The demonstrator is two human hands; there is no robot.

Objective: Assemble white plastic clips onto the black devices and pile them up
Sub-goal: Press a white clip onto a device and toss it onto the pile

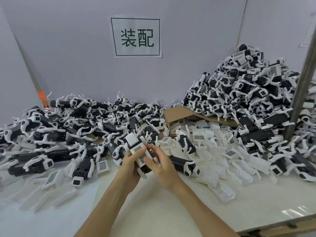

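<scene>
Worktop (153, 211): pale, smooth, matt. It carries all stock and has a bare strip at the near edge, judged to be kept as working room.

Tall pile (248, 86): at the far right, banked against the wall. Black bodies wrapped in white brackets, thin curved prongs sticking out at every angle. These appear to be finished units, stacked high to save space.

Low heap (77, 124): spread across the left and centre rear. The parts are similar and many already wear white fittings (whether complete cannot be told from here).

Loose white clips (213, 151): shallow moulded trays of translucent-white plastic, some with a dotted grille panel. They lie right of centre, within easy reach of the right hand (160, 163).

Cardboard sheet (179, 113): brown and creased, propped partly under the tall pile.

Left hand (130, 161): curled beneath the black device (146, 169), gripping it as a steady base just above the worktop, centre front.

Right hand: the thumb lies on the grille face of the white clip (135, 139), with fingers bent round its far side, clamped on it. Judged to be seating the clip squarely along the device.
</scene>
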